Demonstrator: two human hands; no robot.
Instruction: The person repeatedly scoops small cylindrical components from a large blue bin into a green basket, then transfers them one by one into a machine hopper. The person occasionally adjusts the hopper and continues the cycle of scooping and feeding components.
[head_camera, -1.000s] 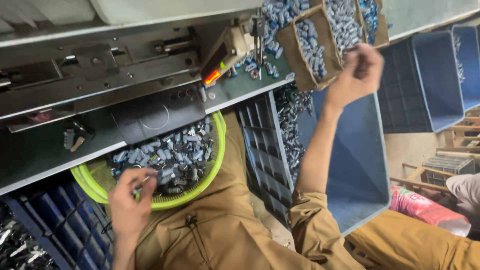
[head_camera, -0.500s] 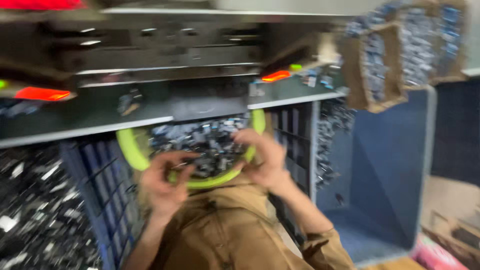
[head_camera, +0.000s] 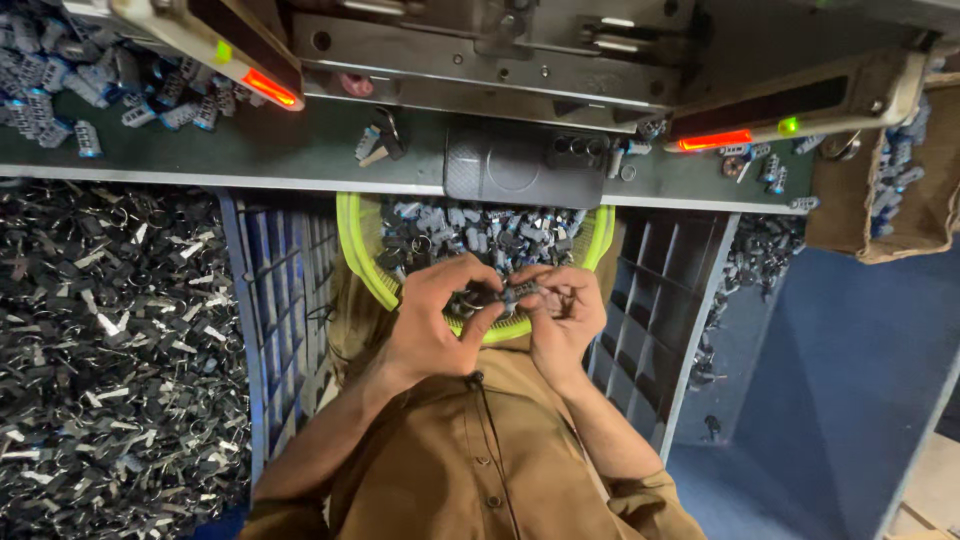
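While both hands meet over the round yellow-green plastic basket (head_camera: 365, 262) under the bench's (head_camera: 250, 150) front edge, the left hand (head_camera: 432, 318) and right hand (head_camera: 562, 318) pinch one small grey metal part (head_camera: 497, 297) between curled fingertips, above a heap of similar ridged pieces.

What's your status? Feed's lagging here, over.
Left hand and right hand together, pinching a small grey part. Over the green basket of parts. Nothing in the way.

- Basket (head_camera: 365, 262) was neon yellow-green w/ grey & black small parts (head_camera: 470, 228).
- Shirt (head_camera: 470, 450) was plain brown.
- Crates (head_camera: 285, 300) were dark blue.
- Lamps (head_camera: 268, 88) glowed orange-red.
- Bench top (head_camera: 280, 150) was dark green.
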